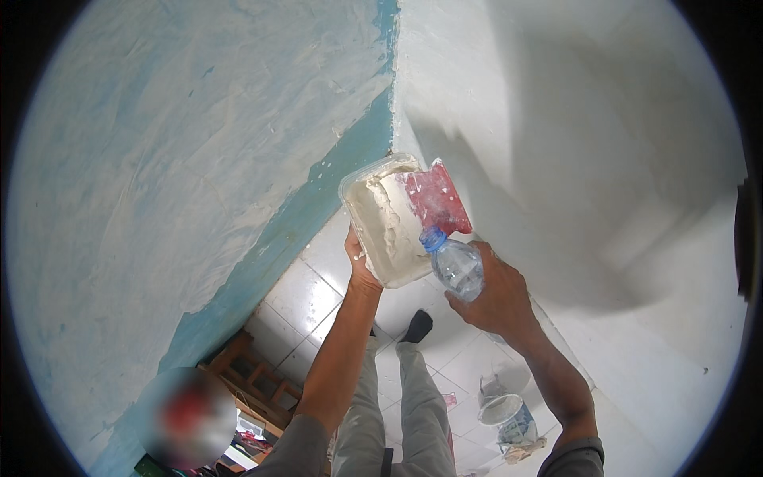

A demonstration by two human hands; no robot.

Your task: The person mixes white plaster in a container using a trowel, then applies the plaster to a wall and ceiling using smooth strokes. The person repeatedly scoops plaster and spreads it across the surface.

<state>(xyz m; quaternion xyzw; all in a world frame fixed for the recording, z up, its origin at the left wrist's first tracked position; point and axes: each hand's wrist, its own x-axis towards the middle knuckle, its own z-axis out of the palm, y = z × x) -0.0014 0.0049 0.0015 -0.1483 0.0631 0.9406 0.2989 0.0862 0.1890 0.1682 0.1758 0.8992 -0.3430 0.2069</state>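
Note:
My left hand [363,261] is closed round the side of a clear plastic tub [405,278] that holds creamy white filler paste [380,211]. A red putty spreader [437,199], smeared with white, rests across the tub's right side, its blade in the paste. My right hand [501,294] grips a clear plastic bottle [459,269] with a blue neck. The bottle is tilted, its mouth over the tub's right rim near the spreader. Whether liquid is running from it I cannot tell.
On the left stands a blue wall [262,230] patched with white filler; a white wall [620,159] meets it at the corner. Below right, a white bucket [502,409] stands on the tiled floor [306,298]. Wooden furniture [254,374] is at lower left.

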